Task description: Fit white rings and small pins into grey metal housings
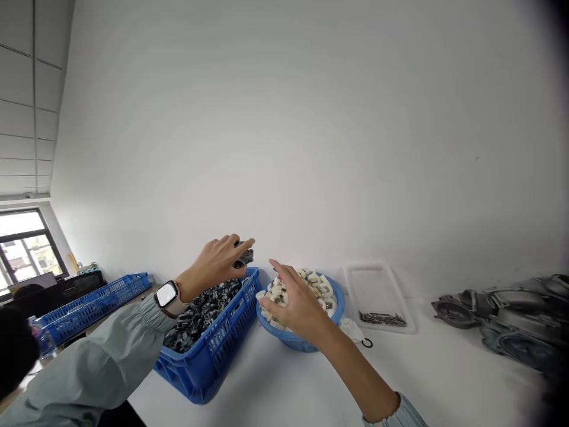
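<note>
My left hand (219, 259), with a watch on its wrist, grips a small dark grey metal part (244, 256) between thumb and fingers. It is raised over the far end of a blue plastic crate (202, 373) full of small dark metal parts (186, 332). My right hand (296, 302) hangs over a round blue basket (297, 343) heaped with white ring-like pieces (323, 287). Its thumb and fingers are spread, with nothing between them. The fine shape of the held part is hidden by my fingers.
Right of the basket lies a shallow clear tray (373, 287) holding thin metal pins (382, 319). A white bag (352, 329) and a black ring (367, 343) lie near it. Large grey metal castings (511, 314) stand at far right. Another blue crate (95, 305) is at left.
</note>
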### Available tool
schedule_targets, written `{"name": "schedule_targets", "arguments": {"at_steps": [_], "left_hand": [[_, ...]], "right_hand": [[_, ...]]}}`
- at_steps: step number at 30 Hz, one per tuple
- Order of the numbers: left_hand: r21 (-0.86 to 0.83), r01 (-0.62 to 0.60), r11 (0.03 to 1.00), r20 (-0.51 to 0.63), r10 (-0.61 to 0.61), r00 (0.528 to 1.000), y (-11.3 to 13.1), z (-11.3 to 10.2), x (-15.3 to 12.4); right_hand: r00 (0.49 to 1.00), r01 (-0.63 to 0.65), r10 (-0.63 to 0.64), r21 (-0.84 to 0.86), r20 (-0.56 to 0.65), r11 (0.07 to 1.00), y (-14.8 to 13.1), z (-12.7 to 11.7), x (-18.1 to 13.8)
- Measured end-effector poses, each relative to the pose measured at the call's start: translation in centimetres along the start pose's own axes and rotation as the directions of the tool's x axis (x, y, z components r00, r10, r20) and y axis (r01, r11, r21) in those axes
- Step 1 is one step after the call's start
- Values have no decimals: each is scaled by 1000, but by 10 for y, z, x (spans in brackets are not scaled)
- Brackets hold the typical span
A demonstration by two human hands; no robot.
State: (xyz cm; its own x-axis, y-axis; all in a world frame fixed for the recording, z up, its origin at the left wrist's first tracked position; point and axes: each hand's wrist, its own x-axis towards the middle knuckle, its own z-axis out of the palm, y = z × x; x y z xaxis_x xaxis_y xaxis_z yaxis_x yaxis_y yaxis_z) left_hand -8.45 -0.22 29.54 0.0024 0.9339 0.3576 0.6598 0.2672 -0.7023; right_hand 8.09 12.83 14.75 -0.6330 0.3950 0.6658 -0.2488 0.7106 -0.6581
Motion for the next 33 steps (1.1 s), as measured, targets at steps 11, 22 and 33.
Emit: {"name": "schedule_targets", "arguments": {"at_steps": [11, 22, 33], "left_hand": [[-125, -133, 983, -327, 85, 941, 40, -53, 1], [-302, -232, 925, -422, 88, 903, 59, -79, -5], [-479, -247, 843, -464, -4, 886, 61, -89, -14]], "right_hand": [[926, 107, 69, 434, -370, 894, 20, 34, 7], [865, 291, 53, 585, -499, 757, -17, 30, 0], [813, 343, 36, 528, -581, 777, -27, 17, -3]]}}
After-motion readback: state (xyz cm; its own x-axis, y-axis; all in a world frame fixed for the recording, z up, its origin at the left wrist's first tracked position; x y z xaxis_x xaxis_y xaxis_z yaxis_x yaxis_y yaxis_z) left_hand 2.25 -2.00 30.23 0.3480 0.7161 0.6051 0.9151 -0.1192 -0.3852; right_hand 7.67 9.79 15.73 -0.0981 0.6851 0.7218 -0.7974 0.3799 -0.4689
